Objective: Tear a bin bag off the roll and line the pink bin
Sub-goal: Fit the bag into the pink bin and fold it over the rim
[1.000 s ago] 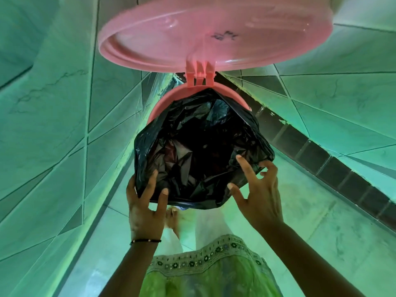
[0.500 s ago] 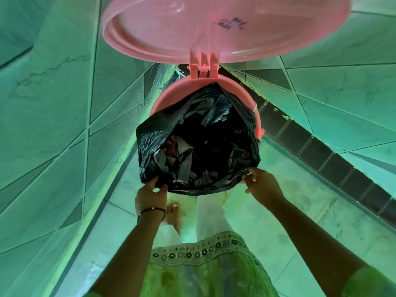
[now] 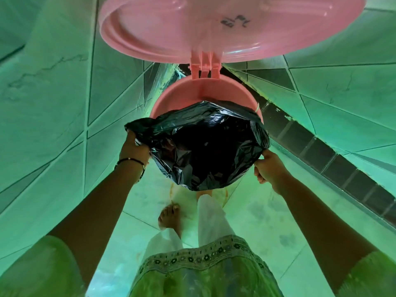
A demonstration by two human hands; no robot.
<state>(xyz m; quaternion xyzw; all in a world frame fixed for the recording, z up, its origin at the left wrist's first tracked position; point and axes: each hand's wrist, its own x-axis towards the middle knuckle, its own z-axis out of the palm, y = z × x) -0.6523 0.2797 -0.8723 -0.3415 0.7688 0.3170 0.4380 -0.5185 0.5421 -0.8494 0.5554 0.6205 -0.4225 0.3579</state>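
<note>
The pink bin (image 3: pixel 192 93) stands on the floor in a tiled corner, with its round lid (image 3: pixel 214 28) swung up on the hinge. A black bin bag (image 3: pixel 203 146) sits in the bin's mouth, open and crumpled, its near edge hanging over the front rim. The far inner wall of the bin shows bare pink above the bag. My left hand (image 3: pixel 135 148) grips the bag's left edge. My right hand (image 3: pixel 267 168) grips the right edge. The two hands stretch the opening wide. No roll is in view.
Tiled walls close in at the left (image 3: pixel 53 103) and at the right (image 3: pixel 342 93), with a dark tile band (image 3: pixel 321 151) low on the right wall. My bare foot (image 3: pixel 171 217) stands on the floor just in front of the bin.
Both hands moved outward from the bag's front edge to its sides and pulled the opening wider. More of the bin's far inner wall shows now.
</note>
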